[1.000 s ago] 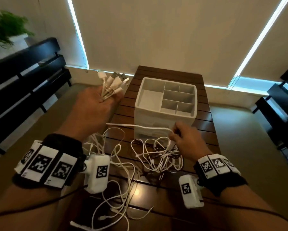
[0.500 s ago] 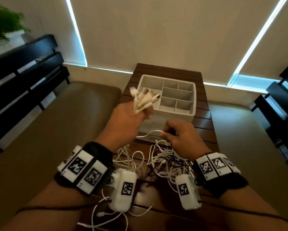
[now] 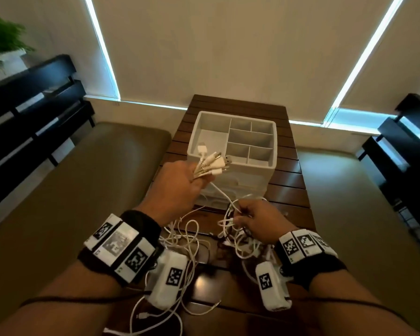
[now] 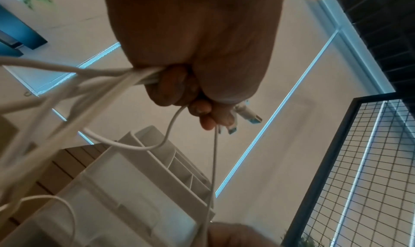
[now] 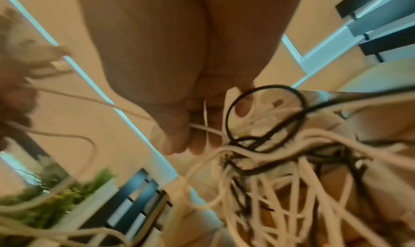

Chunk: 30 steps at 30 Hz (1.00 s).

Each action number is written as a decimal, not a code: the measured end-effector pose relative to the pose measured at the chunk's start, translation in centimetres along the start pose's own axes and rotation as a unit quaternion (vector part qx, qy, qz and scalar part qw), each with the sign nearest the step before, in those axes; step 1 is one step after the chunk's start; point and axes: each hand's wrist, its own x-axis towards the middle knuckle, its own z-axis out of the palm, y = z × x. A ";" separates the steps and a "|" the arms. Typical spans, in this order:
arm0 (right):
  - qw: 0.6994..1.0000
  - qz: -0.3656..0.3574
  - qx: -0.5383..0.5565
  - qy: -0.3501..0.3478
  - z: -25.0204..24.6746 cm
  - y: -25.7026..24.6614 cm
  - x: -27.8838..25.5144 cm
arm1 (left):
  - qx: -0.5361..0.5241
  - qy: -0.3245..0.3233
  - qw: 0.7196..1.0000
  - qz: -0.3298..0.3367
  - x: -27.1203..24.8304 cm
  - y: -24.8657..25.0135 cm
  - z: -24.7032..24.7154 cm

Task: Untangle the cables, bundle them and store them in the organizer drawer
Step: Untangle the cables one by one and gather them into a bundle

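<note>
My left hand (image 3: 180, 180) grips a bunch of white cable ends (image 3: 211, 163), their plugs fanning out toward the white organizer (image 3: 233, 151). In the left wrist view the fingers (image 4: 177, 87) curl round the cords, plugs (image 4: 247, 114) poking past them. One white cable (image 3: 222, 192) runs taut from that fist down to my right hand (image 3: 257, 219), which pinches it just above the tangle of white and black cables (image 3: 230, 236) on the wooden table (image 3: 289, 190). The right wrist view shows thumb and fingers (image 5: 175, 137) pinching a white cord beside a black loop (image 5: 265, 116).
The organizer has an open divided top tray and drawer fronts (image 3: 240, 187) facing me, shut. Loose cable loops (image 3: 180, 241) spill toward the near table edge. Olive cushioned benches (image 3: 95, 178) flank the table; dark slatted benches (image 3: 34, 112) stand at both sides, a plant (image 3: 2, 42) far left.
My left hand, holding the plugs, has swung from the far left in toward the organizer's front. My right hand has slid down the white cable toward the tangle.
</note>
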 end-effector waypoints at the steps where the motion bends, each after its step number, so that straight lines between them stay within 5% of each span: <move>1: 0.999 -0.011 -0.021 0.023 -0.3 -0.1 0.1 | -0.005 0.013 1.000 -0.002 0.0 0.0 -0.4; 9: 0.990 0.074 -0.118 -0.037 -0.2 1.4 0.6 | -0.087 0.062 0.994 0.033 -0.2 2.2 -0.8; 18: 0.998 0.040 0.045 0.025 1.1 3.8 -3.2 | -0.116 0.105 0.985 -0.070 2.2 0.6 -2.2; 22: 0.988 0.065 -0.136 -0.027 1.7 5.0 -4.9 | -0.110 0.095 0.987 -0.073 2.9 1.2 -2.1; 25: 0.991 0.023 -0.120 0.056 1.9 3.4 -4.8 | -0.093 0.039 0.995 -0.029 3.2 2.8 -1.5; 27: 0.989 0.000 0.001 0.148 2.3 1.1 -4.0 | -0.088 0.013 0.996 -0.002 3.0 3.8 -0.9; 30: 0.972 -0.001 0.136 0.191 3.1 -1.8 -1.6 | -0.095 -0.022 0.995 0.016 2.4 5.0 -0.4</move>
